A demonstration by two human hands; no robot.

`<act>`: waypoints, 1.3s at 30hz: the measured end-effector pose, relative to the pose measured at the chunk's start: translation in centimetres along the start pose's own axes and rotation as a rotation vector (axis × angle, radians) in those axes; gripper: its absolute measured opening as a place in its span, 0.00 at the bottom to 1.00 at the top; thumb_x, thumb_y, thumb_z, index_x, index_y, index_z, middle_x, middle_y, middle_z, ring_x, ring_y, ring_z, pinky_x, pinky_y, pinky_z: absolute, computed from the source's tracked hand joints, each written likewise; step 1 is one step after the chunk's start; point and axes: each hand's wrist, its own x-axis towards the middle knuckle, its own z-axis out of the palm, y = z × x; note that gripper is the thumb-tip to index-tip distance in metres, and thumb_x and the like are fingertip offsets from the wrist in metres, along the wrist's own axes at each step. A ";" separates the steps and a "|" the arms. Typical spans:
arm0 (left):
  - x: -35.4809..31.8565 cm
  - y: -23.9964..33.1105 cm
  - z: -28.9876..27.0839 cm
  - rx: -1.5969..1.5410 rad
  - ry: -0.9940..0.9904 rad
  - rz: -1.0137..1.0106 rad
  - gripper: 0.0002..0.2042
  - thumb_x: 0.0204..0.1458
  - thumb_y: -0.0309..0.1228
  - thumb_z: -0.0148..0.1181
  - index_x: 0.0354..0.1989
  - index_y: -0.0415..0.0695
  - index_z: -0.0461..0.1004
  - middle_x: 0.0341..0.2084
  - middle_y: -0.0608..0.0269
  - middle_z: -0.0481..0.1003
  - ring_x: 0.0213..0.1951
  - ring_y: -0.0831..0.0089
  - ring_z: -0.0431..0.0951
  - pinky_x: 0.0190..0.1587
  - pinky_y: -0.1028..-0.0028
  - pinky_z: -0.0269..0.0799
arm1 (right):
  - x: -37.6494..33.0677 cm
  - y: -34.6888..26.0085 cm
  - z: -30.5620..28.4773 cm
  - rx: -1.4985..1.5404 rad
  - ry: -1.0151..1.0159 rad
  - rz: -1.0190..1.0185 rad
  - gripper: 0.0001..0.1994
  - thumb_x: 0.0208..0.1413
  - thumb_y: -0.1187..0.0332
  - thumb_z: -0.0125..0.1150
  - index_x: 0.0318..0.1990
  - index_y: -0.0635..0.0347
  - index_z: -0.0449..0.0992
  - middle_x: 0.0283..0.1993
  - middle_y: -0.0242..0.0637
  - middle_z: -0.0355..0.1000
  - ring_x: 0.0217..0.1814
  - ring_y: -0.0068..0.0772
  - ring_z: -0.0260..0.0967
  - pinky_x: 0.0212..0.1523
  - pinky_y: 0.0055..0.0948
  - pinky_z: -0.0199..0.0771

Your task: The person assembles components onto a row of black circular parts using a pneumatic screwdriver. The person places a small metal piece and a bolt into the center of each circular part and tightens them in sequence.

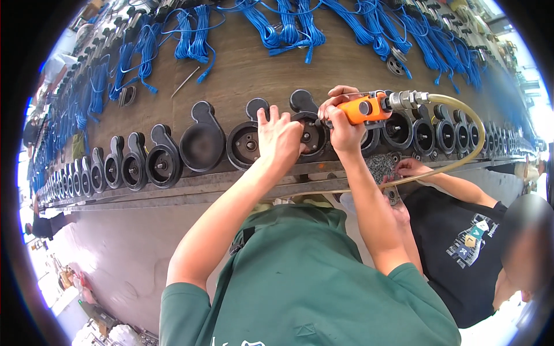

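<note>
My right hand [341, 128] is wrapped round an orange air screwdriver [363, 109], a pale hose [476, 124] running from its metal fitting. The tool lies nearly sideways, its front end pointing left at a black round housing [313, 138] with a handle-like lobe. Whether its tip touches a screw is hidden by my fingers. My left hand [278, 138] lies with fingers stretched and apart between that housing and another black housing [245, 145] to its left, partly covering both. Metal parts show inside the open housings.
A long row of black housings lines the bench's near edge; one [202, 144] shows a closed face. Bundles of blue cable [288, 26] lie along the far side, near a thin metal rod [186, 82]. At right, a co-worker's hand [412, 167] is beside a speckled grey pile [381, 166].
</note>
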 end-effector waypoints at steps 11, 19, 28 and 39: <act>0.0 -0.1 -1.0 0.023 -0.096 0.007 0.19 0.36 0.46 0.74 0.39 0.56 0.85 0.38 0.58 0.77 0.58 0.51 0.69 0.63 0.48 0.55 | 0.5 0.4 0.2 0.041 -0.111 0.028 0.09 0.54 0.80 0.49 0.44 0.65 0.64 0.29 0.35 0.66 0.28 0.25 0.65 0.36 0.28 0.71; 0.1 0.4 -0.5 0.042 -0.035 -0.018 0.18 0.35 0.47 0.75 0.35 0.55 0.85 0.37 0.61 0.78 0.57 0.54 0.69 0.62 0.47 0.55 | 2.0 1.5 0.3 -0.021 -0.113 0.025 0.15 0.48 0.83 0.60 0.42 0.63 0.65 0.38 0.39 0.73 0.33 0.20 0.71 0.32 0.22 0.75; 0.8 0.2 -1.2 0.041 -0.074 0.016 0.17 0.33 0.45 0.76 0.33 0.54 0.85 0.34 0.61 0.77 0.52 0.56 0.70 0.56 0.50 0.59 | 2.4 0.7 1.0 -0.047 -0.131 0.020 0.11 0.48 0.82 0.60 0.40 0.68 0.72 0.29 0.33 0.73 0.27 0.19 0.71 0.30 0.20 0.73; 0.7 0.2 -1.4 0.031 -0.112 0.024 0.18 0.34 0.44 0.76 0.35 0.55 0.85 0.36 0.60 0.77 0.54 0.54 0.70 0.59 0.46 0.57 | 1.6 1.9 0.4 -0.039 -0.125 -0.015 0.16 0.48 0.83 0.60 0.45 0.66 0.66 0.38 0.38 0.73 0.32 0.19 0.72 0.33 0.21 0.75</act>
